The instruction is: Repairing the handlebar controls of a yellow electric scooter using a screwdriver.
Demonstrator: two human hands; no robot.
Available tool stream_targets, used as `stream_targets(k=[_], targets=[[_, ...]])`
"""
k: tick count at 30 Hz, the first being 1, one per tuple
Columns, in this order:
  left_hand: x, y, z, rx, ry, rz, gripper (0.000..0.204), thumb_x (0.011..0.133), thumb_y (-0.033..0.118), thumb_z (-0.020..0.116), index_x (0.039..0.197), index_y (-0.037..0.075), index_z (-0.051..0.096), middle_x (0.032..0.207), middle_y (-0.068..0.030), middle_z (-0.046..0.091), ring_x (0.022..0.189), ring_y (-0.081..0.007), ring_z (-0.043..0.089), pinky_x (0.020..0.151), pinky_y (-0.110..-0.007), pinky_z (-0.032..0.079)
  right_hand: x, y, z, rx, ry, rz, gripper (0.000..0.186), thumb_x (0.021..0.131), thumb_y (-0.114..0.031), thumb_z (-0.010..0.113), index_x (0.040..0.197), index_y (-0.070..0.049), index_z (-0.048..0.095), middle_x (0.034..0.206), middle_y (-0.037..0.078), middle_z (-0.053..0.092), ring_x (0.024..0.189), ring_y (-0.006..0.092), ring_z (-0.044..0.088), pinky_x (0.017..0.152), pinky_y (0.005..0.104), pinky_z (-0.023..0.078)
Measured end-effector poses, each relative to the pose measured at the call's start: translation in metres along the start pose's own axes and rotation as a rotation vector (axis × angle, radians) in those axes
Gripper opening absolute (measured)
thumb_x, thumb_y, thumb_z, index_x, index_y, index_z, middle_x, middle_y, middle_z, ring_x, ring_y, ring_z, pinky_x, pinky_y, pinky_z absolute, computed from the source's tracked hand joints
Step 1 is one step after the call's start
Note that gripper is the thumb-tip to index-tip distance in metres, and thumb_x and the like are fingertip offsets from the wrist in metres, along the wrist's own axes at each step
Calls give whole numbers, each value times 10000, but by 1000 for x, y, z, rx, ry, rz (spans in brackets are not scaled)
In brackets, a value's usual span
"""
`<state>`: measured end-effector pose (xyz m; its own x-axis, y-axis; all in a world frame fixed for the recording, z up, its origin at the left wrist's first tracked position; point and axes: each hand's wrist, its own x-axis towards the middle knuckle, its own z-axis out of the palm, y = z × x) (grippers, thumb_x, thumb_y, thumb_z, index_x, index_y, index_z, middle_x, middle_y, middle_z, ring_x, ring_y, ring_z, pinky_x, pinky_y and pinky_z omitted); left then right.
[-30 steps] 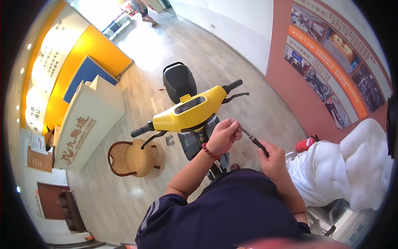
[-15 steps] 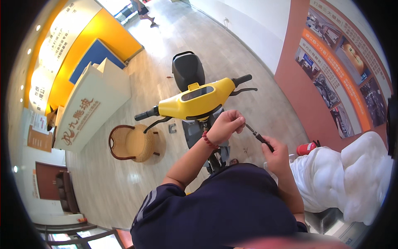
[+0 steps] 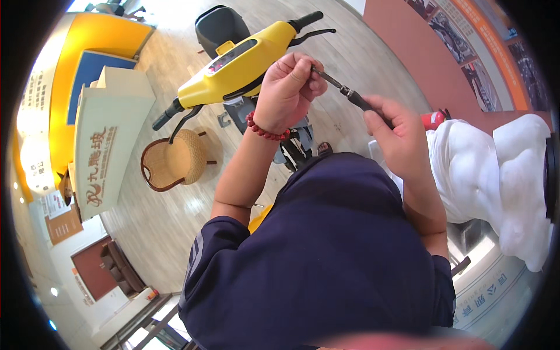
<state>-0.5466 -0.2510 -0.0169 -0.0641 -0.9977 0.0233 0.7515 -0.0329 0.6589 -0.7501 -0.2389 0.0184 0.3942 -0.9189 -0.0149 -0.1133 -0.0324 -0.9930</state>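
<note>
A screwdriver (image 3: pixel 357 99) with a black handle and a slim metal shaft is held in the air between my hands. My right hand (image 3: pixel 402 131) is closed round its handle, thumb along the side. At the far end of the shaft, the fingers of my left hand (image 3: pixel 286 90) are bent together and pinch the tip; whether they also hold a small part is hidden. Just beyond my left hand stands a scooter with a yellow handlebar cover (image 3: pixel 233 67), black grips and a black seat (image 3: pixel 221 29). A red bead bracelet (image 3: pixel 265 128) circles my left wrist.
A wicker chair (image 3: pixel 175 160) stands left of the scooter, with a white counter (image 3: pixel 114 134) behind it. To my right are a bulky white-wrapped object (image 3: pixel 466 157) and a red fire extinguisher (image 3: pixel 433 120). A person (image 3: pixel 131 13) is at the far left.
Both hands have risen in the view with the screwdriver, which looks larger now. My left fingers have come up against its tip. The whole view has tilted, shifting the scooter up and left.
</note>
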Motion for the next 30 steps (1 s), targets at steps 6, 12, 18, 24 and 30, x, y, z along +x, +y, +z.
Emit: stream_targets(k=[6,12,18,24,30], targets=[[4,-12,-5,1,-53,-44,158,903,129,507,835,7,579,718,-51,577,622,-109,488,621,-277,408,-9,-6,-2,-191,64,-57,239,808,-23,574,1044,7,599,668,4,542,577,44,442,508,206,343],[7,-16,-1,92,-40,7,118,891,89,519,822,22,587,687,-38,591,579,-103,497,600,-270,402,-11,4,-9,-633,166,-430,239,791,-8,590,1029,-5,606,710,75,589,548,85,476,499,230,372],[8,-20,-2,219,36,101,86,871,53,545,793,18,560,682,-39,572,572,-105,494,579,-258,404,1,30,-9,-151,57,-146,250,814,-6,563,1062,18,581,734,15,572,654,70,498,591,212,404],[1,-29,-19,311,164,49,95,857,80,577,798,13,545,697,-40,561,587,-97,491,547,-217,395,10,71,1,207,-109,181,250,845,-50,542,1083,21,573,807,12,593,760,76,529,683,219,426],[-2,-40,-37,454,249,13,69,878,69,539,842,12,552,768,-25,554,624,-86,489,595,-231,409,22,108,17,438,-172,363,265,859,-51,527,1117,-2,565,827,8,597,708,51,508,650,197,424]])
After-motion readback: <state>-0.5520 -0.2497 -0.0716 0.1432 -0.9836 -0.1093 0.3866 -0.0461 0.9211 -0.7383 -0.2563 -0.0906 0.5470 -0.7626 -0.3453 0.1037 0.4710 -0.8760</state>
